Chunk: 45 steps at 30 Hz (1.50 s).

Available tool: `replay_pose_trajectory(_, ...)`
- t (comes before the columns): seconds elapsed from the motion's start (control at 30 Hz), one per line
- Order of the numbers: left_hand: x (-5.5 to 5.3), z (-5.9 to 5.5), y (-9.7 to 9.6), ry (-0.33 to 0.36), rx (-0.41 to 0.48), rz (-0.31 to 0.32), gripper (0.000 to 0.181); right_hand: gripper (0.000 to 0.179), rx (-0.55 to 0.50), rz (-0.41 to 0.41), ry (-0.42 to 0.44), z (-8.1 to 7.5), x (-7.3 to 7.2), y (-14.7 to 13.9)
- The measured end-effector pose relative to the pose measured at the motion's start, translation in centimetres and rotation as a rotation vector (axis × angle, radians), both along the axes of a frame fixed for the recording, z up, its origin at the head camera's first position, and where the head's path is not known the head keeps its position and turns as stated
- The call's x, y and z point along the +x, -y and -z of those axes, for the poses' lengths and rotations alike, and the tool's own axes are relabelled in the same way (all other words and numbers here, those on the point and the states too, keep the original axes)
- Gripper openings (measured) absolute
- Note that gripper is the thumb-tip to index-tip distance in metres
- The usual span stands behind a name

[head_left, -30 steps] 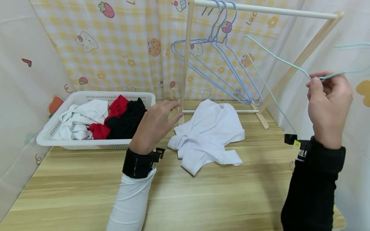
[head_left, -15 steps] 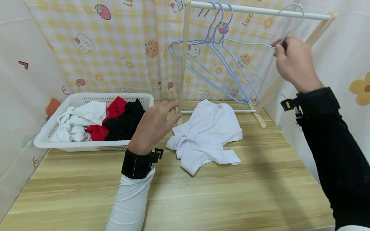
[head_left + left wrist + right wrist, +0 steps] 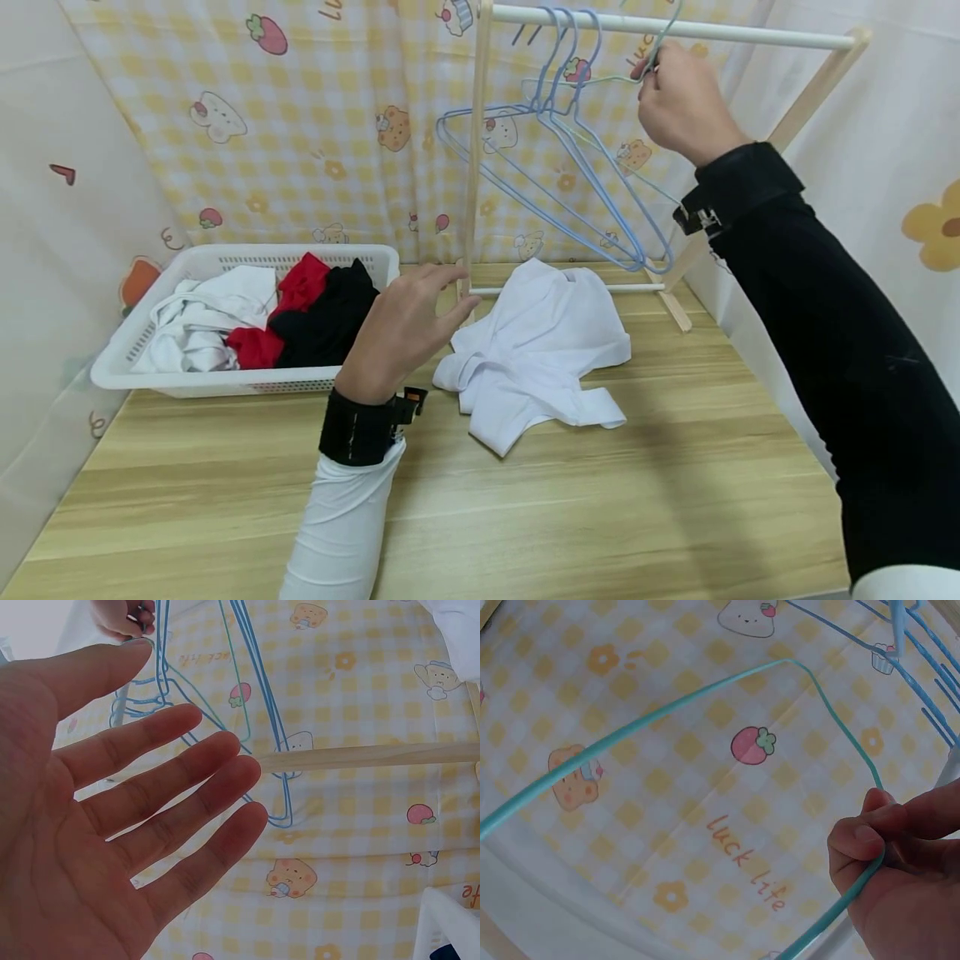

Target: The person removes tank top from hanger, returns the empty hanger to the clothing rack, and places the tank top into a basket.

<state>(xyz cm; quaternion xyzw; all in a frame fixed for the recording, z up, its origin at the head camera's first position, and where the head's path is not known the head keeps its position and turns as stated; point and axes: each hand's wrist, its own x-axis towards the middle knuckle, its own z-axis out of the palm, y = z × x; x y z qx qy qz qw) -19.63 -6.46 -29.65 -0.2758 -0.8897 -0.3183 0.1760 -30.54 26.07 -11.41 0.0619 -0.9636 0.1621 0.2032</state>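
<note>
My right hand [image 3: 686, 104] pinches a mint-green clothes hanger [image 3: 652, 716] by its neck, up at the rack's top rail [image 3: 735, 33]. In the head view the hanger's far side passes behind several blue hangers [image 3: 588, 142] that hang from that rail. My left hand [image 3: 401, 329] holds nothing; its fingers are spread and relaxed in the left wrist view, in front of the rack's left post [image 3: 477, 167]. To the right of the left hand, a white garment [image 3: 536, 354] lies crumpled on the table under the hangers.
A white plastic basket [image 3: 217, 383] stands at the left on the wooden table [image 3: 480, 517]. In it lie white cloth [image 3: 210, 321], red cloth [image 3: 303, 283] and black cloth [image 3: 326, 321]. Patterned curtains [image 3: 315, 125] hang behind.
My right hand has carried the green hanger from the far right, up and leftward to the rail beside the blue hangers. The left hand and white garment have stayed in place.
</note>
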Motion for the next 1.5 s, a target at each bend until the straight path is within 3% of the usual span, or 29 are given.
replay_pose_trajectory(0.3,0.0,0.0,-0.1,0.013,-0.011,-0.003,0.041,0.048,-0.143,-0.008,0.2,0.3,-1.0,0.4)
replay_pose_trajectory(0.6,0.1,-0.1,0.1,0.019,-0.018,-0.018,0.041,0.045,-0.269,-0.066,0.313,0.8,-1.0,0.7)
replay_pose_trajectory(0.73,0.1,-0.1,0.1,0.027,-0.021,-0.022,0.042,0.046,-0.247,-0.094,0.349,0.7,-0.8,0.5)
replay_pose_trajectory(0.87,0.0,-0.1,0.1,0.024,-0.025,-0.024,0.043,0.058,-0.13,-0.048,0.377,0.0,0.7,0.3)
replay_pose_trajectory(0.93,0.0,-0.1,0.2,0.021,-0.025,-0.024,0.044,0.062,-0.071,-0.025,0.333,-0.5,2.0,0.4)
replay_pose_trajectory(1.0,0.0,-0.2,0.1,0.018,-0.022,-0.026,0.045,0.063,-0.047,-0.019,0.226,-0.8,3.5,0.8)
replay_pose_trajectory(1.13,-0.1,-0.3,0.0,0.016,-0.023,-0.03,0.046,0.057,-0.065,-0.057,-0.11,-0.1,6.7,2.3)
replay_pose_trajectory(1.23,-0.1,-0.4,0.0,0.021,-0.021,-0.04,0.047,0.05,-0.124,-0.122,-0.354,1.4,8.6,3.4)
replay_pose_trajectory(1.3,0.0,-0.4,0.0,0.029,-0.017,-0.045,0.048,0.049,-0.187,-0.17,-0.464,2.7,9.7,4.1)
replay_pose_trajectory(1.4,0.1,-0.4,0.0,0.031,-0.012,-0.054,0.048,0.05,-0.322,-0.229,-0.519,4.7,11.1,5.1)
replay_pose_trajectory(1.5,0.2,-0.4,0.1,0.029,-0.008,-0.059,0.048,0.052,-0.46,-0.276,-0.481,7.0,12.1,6.1)
